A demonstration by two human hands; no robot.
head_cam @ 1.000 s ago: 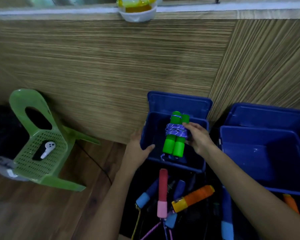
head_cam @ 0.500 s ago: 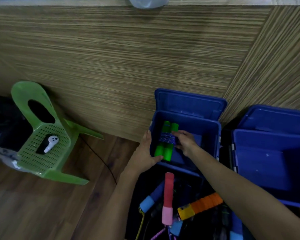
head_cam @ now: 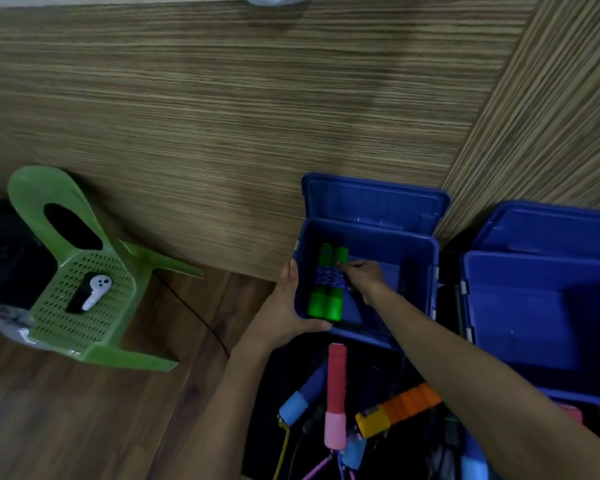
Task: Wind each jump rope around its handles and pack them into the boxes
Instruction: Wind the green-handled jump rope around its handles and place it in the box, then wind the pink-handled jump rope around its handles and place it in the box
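A wound jump rope [head_cam: 329, 285] with two green handles and a purple cord wrapped round their middle lies low inside the left blue box [head_cam: 416, 251], against its left wall. My right hand [head_cam: 362, 277] reaches down into that box and its fingers grip the bundle at the cord. My left hand [head_cam: 284, 306] holds the box's near left corner, thumb along the front rim. Below the box, loose ropes lie in a dark heap: a red and pink handle [head_cam: 336, 393], a blue handle [head_cam: 300, 400] and an orange and yellow handle [head_cam: 400, 408].
A second, larger blue box [head_cam: 534, 306] stands open on the right, lid up against the wooden wall. A green plastic chair [head_cam: 80, 271] with a white controller [head_cam: 96, 292] on its seat sits at the left. A black cable [head_cam: 194, 313] runs over the wooden floor.
My right hand has lowered the green-handled bundle from above the box rim down into the box. The camera view has tilted down and moved closer. My left hand stays on the box corner.
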